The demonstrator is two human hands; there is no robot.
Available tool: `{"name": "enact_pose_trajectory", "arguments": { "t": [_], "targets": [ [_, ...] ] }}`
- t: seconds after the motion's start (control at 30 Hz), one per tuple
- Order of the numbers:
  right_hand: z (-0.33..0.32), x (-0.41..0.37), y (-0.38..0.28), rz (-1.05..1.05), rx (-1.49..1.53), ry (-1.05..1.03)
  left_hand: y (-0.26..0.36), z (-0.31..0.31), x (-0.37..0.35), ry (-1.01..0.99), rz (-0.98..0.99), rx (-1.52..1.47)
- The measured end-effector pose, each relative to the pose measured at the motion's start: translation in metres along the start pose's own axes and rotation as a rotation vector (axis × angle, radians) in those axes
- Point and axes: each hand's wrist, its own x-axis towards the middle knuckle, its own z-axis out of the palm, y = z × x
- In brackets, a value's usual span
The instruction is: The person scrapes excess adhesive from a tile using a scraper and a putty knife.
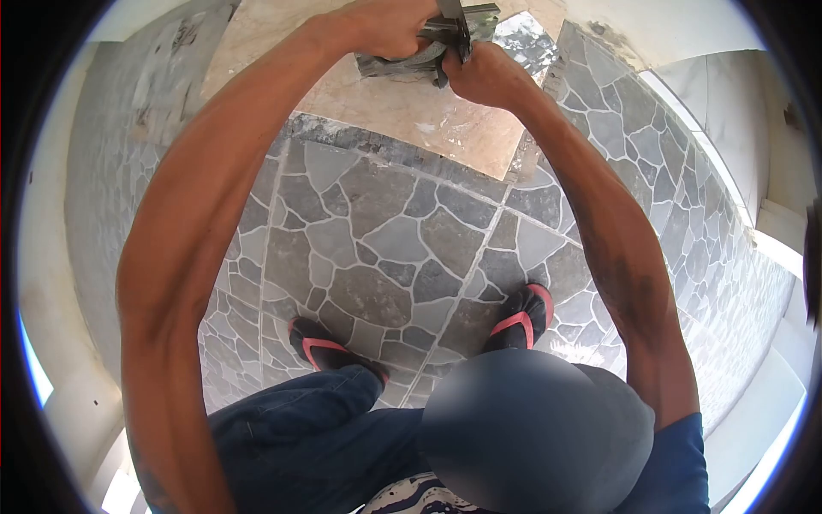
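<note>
Clenching the right hand (488,75) on a dark metal tool (463,34) above the beige marble-look slab (385,107), curling the left hand (398,30) just beside it in a hold too obscured to tell, with the tool's top cut off.

Both arms (201,188) reaching forward; left hand (396,27), right hand (490,77) curled, close together.

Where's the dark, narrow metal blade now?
Head view, top, just right of centre: the blade is between the left hand and right hand, over the beige stone slab.
</note>
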Motion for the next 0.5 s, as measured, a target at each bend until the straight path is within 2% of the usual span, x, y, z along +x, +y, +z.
{"name": "enact_pose_trajectory", "arguments": {
  "t": [0.1, 0.13, 0.2, 0.4, 0.5],
  "targets": [
    [0.002, -0.003, -0.001, -0.041, 0.030, 0.040, -0.004, 0.002, 0.000, 0.064, 0.033, -0.060],
    [-0.002, -0.009, -0.003, 0.019, 0.000, -0.045, -0.003, 0.001, -0.001, 0.037, 0.006, -0.084],
    [0.005, -0.020, -0.001, 0.040, -0.011, -0.068, -0.001, -0.005, -0.005, -0.011, -0.058, -0.130],
    [0.013, -0.009, 0.010, -0.011, 0.048, -0.024, 0.007, -0.005, -0.002, -0.044, -0.028, -0.026],
    [0.004, -0.003, 0.003, 0.007, 0.015, -0.017, 0.004, 0.001, -0.002, 0.031, 0.017, 0.059]
  ]
}}
